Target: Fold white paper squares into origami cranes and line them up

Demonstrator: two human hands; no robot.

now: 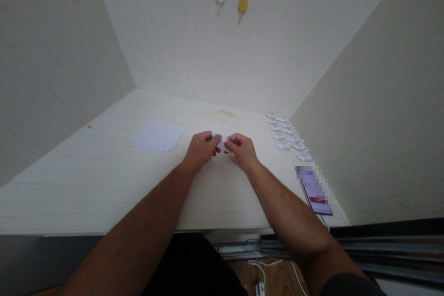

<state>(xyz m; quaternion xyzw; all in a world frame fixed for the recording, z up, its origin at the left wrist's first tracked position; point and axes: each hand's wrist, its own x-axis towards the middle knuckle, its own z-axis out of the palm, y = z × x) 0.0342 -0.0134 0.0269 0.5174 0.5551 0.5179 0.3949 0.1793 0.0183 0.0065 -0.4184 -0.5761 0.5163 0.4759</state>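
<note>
Your left hand (pixel 201 150) and right hand (pixel 245 150) both have thumb and fingers pinched on a small folded white paper (pixel 222 145), which is just right of the sheet stack (pixel 161 136), so that stack's my landmark. Your grip covers both ends of the paper, and honestly I can't make out the fold, and some fingertips are hidden behind it. Well right of the stack there's a bunch of folded paper birds (pixel 283 146), overlapping enough that I can't get a sure count. Further right of the stack and closer to you is a phone (pixel 317 199), its screen mostly pixelated, with a red patch showing but any text on it unreadable.
</note>
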